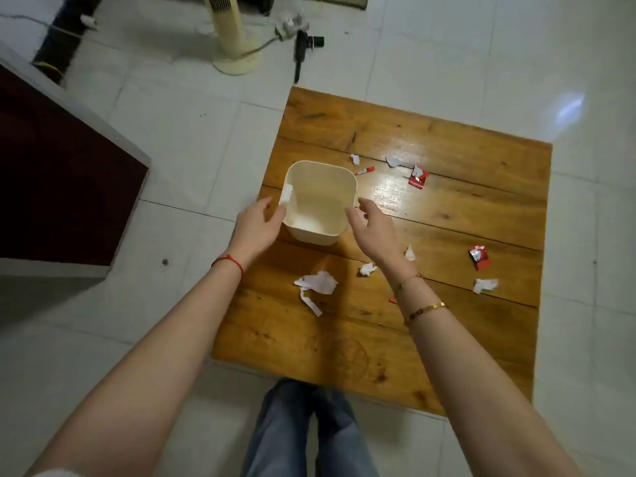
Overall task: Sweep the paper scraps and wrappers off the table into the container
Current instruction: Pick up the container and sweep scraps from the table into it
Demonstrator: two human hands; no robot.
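Observation:
A cream square container stands upright near the left edge of a wooden table. My left hand touches its left wall with fingers apart. My right hand hovers at its right wall, fingers spread, holding nothing. Inside, the container looks bare. Torn white paper lies in front of the container. A small crumpled scrap lies beside my right wrist. Red wrappers lie at the back and at the right. More white scraps sit near the right edge.
A cream tower fan and a black tool stand on the white tiled floor beyond the table. A dark red cabinet top is at the left. My legs in jeans are at the table's near edge.

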